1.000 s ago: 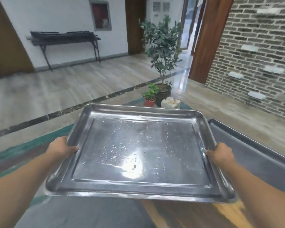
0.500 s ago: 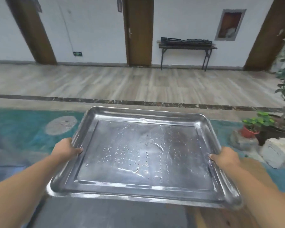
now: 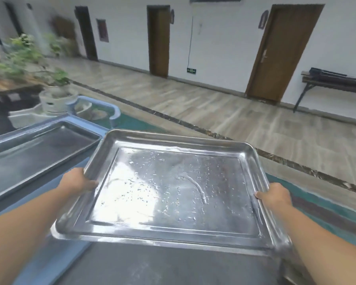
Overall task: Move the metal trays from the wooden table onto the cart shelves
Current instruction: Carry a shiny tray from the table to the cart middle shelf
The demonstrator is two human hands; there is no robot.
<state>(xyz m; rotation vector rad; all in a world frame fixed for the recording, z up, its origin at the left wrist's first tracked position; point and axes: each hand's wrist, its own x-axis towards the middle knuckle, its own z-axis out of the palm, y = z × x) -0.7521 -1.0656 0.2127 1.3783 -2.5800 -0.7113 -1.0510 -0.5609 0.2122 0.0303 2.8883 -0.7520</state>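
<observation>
While two hands grip one tray, second tray on cart.

One view only, head-worn wide-angle cam, so no overlap w/ any second view. Looks fwd and down along both forearms. Close on the wet metal tray mid-frame, left hand and right hand on its side rims. Blue cart at left edge, nearer the lens. Beyond, wood floor and doors far off, edges bent by lens.
</observation>
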